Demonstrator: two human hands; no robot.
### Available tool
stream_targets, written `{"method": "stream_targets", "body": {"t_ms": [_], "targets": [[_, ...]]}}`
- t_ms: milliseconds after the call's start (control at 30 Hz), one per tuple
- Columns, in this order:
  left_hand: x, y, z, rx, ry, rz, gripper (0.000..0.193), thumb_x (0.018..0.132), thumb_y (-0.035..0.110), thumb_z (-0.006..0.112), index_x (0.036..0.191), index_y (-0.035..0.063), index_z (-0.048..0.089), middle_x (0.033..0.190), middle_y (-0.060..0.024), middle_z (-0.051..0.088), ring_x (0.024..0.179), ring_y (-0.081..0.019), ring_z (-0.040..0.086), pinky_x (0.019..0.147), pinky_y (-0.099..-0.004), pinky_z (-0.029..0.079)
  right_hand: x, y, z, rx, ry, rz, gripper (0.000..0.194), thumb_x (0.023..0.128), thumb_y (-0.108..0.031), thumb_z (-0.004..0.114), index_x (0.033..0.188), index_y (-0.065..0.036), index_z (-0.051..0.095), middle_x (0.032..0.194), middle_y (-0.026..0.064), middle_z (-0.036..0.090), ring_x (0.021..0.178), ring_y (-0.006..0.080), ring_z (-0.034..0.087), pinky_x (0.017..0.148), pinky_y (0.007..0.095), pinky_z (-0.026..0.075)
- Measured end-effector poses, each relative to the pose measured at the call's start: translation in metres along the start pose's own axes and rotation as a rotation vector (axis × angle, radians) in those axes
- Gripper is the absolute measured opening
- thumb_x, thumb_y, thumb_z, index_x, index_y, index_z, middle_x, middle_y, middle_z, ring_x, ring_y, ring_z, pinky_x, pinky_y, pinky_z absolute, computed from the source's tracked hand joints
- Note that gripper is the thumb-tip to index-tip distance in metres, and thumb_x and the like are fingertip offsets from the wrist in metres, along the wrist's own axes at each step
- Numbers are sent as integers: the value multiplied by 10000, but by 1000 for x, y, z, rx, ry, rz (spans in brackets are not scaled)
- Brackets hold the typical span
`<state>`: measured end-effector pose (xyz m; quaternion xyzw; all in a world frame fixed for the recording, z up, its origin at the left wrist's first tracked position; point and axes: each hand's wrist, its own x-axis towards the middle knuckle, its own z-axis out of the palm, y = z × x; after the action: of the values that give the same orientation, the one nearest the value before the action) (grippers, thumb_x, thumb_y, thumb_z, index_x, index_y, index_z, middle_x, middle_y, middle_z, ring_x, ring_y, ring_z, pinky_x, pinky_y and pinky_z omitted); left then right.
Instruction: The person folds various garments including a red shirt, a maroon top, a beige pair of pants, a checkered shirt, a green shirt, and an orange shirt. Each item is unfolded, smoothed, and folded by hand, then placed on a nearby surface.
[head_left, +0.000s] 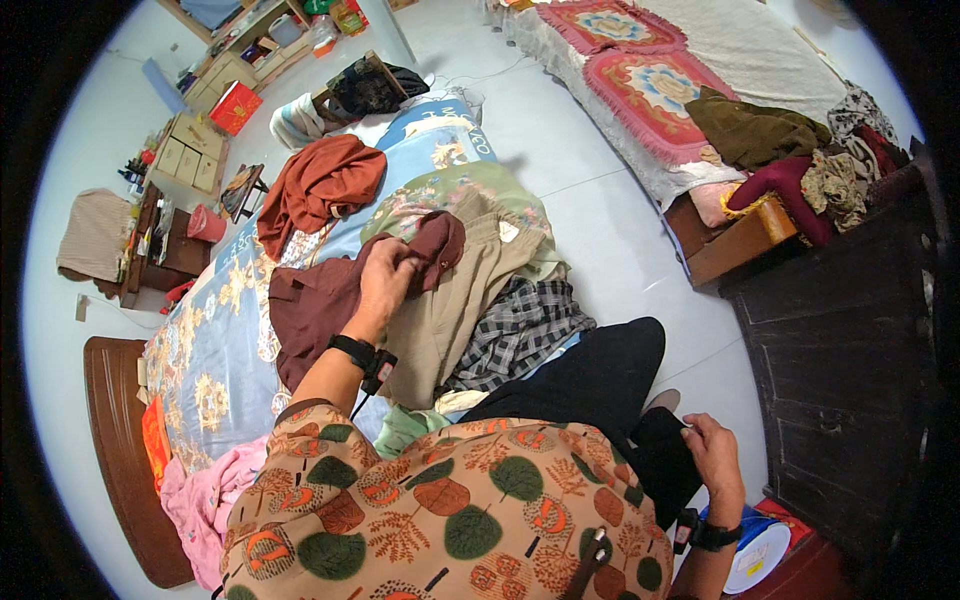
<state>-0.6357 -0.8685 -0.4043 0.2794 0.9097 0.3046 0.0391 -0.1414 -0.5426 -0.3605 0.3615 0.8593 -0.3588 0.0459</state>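
Note:
My left hand (386, 274) grips a maroon garment (319, 300) on the bed, its fingers closed on the bunched cloth near a small button. Under and beside that garment lie beige trousers (487, 247) with an elastic waistband and a white tag. Black-and-grey checked cloth (517, 330) is heaped to their right, and a green floral cloth (450, 187) shows beyond them. My right hand (712, 454) hangs loosely by my black-trousered knee, fingers slightly bent and nothing visible in them. Farther up the bed is a crumpled rust-coloured garment (322, 187).
Blue patterned bedding (202, 375) covers the bed, with pink cloth (202, 480) by the brown headboard (124, 450). Across the tiled floor (592, 195), a long seat (757, 52) bears red floral mats and piled clothes. A dark wooden cabinet (832, 360) stands at right.

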Motion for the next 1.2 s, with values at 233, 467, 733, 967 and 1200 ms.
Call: {"method": "stream_targets", "body": {"t_ms": [233,467,733,967,1200], "targets": [[23,83,-64,-706,335,-6,149,991,169,629,992,28,580,904,27,560,803,-79,484,762,-251,431,6,-4,-5,51,63,16,189,905,-62,653,1074,13,692,828,125,705,750,187,673,704,311,528],[-7,215,-56,-783,-26,285,144,926,60,665,1052,33,601,987,15,613,931,-94,577,848,-255,471,53,-77,-39,310,133,-225,295,892,-74,699,1177,-4,663,1063,156,716,891,215,704,795,313,552],[-69,231,23,-619,-673,512,238,792,13,797,929,37,604,980,-65,635,931,-198,625,824,-325,495,108,-126,11,145,-17,-619,289,840,-88,654,1118,-16,633,1120,154,681,1038,342,658,893,429,529],[-77,209,28,-851,-851,26,446,778,87,878,1128,46,606,971,-2,593,891,-115,567,799,-301,488,89,-117,8,876,-142,-454,130,908,-96,601,989,4,620,913,19,656,860,128,590,785,317,488],[-44,249,34,-705,-759,370,142,978,115,655,1007,-21,627,857,-4,522,791,-132,492,742,-284,439,60,-127,-38,1137,-135,-422,168,962,-178,612,955,-10,614,864,-26,598,770,45,499,702,219,423]]}}
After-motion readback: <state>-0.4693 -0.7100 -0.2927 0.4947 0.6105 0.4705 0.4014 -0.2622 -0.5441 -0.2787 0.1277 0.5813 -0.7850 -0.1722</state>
